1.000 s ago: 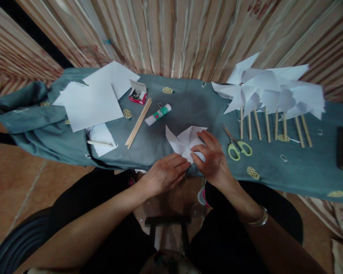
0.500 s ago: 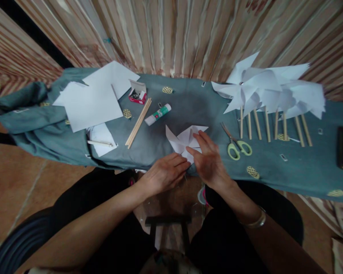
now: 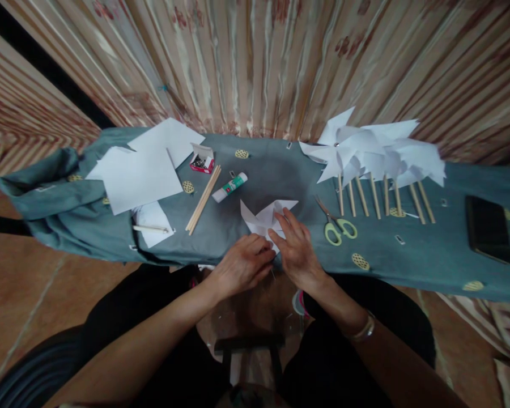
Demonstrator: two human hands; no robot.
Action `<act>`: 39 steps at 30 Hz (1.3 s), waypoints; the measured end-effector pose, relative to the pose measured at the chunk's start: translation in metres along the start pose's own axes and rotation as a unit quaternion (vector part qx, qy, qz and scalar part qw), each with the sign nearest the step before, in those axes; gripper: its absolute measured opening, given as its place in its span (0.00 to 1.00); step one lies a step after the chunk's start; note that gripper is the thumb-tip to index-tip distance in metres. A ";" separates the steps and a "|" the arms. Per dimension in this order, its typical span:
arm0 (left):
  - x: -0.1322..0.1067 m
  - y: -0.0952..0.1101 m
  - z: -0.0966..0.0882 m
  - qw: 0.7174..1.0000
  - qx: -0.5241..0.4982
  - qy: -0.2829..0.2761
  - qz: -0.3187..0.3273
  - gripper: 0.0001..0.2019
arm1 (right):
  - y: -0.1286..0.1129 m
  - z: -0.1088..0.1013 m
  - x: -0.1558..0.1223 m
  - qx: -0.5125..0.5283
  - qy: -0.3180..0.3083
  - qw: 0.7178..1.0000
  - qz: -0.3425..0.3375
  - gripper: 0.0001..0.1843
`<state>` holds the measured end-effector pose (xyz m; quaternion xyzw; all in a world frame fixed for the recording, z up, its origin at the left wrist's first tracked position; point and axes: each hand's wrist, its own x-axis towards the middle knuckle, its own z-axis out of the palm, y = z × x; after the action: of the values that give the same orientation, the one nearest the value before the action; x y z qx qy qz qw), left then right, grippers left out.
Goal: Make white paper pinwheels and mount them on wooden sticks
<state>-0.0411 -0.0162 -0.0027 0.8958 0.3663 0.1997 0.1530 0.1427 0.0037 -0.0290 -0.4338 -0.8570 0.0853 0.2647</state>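
Observation:
A white folded paper pinwheel [image 3: 259,218] lies on the teal cloth [image 3: 408,255] near the table's front edge. My left hand [image 3: 242,265] rests at its near corner, fingers curled and pinched against the paper's edge. My right hand [image 3: 295,249] lies on top of the pinwheel, fingers stretched out and pressing the folds flat. A thin pin or wire seems to hang below the paper between my hands, too small to be sure.
Green-handled scissors [image 3: 338,226] lie right of my hands. Several finished pinwheels on wooden sticks [image 3: 374,156] lie at the back right. A glue stick [image 3: 229,187], loose sticks [image 3: 203,198], a red pin box [image 3: 202,158] and white sheets [image 3: 136,175] lie left. A black phone [image 3: 488,229] is far right.
My right hand's fingers uncurled and now lie flatter over the pinwheel. My head tilted up, so everything sits lower and smaller in view. The left hand has hardly moved.

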 end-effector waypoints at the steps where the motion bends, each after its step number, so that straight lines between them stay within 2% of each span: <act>1: 0.000 0.000 -0.002 1.000 0.006 0.004 -0.001 0.10 | 0.001 0.000 0.000 0.000 0.000 1.000 0.004 0.24; 5: -0.001 -0.001 -0.007 0.999 0.031 0.009 -0.007 0.14 | 0.005 -0.005 0.000 0.004 -0.017 1.000 0.026 0.25; 12: -0.005 -0.003 -0.003 0.998 0.056 -0.030 -0.014 0.20 | 0.000 -0.006 0.004 -0.029 -0.030 0.999 0.028 0.21; 19: -0.003 -0.002 -0.003 0.998 0.050 -0.036 -0.025 0.19 | -0.004 -0.001 0.006 -0.058 -0.028 0.998 0.022 0.19; 22: -0.002 -0.004 -0.006 0.999 0.028 -0.007 -0.020 0.17 | -0.004 -0.006 0.006 -0.046 -0.048 0.997 0.031 0.21; 25: -0.003 -0.008 -0.009 0.998 0.009 0.055 -0.026 0.17 | -0.006 -0.015 0.008 -0.037 -0.076 0.996 0.040 0.23; 30: -0.006 -0.023 -0.019 0.987 -0.014 0.132 -0.089 0.14 | -0.010 -0.030 0.013 -0.013 -0.114 0.993 0.025 0.22; 35: -0.009 -0.032 -0.024 0.981 -0.015 0.152 -0.121 0.13 | -0.011 -0.036 0.015 -0.001 -0.135 0.991 0.017 0.26; 39: -0.008 -0.025 -0.019 0.989 0.024 0.124 -0.074 0.15 | -0.013 -0.036 0.015 -0.007 -0.141 0.990 0.016 0.26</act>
<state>-0.0704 -0.0025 0.0012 0.8378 0.4527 0.2887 0.0991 0.1458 0.0046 0.0114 -0.4325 -0.8795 0.1440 0.1366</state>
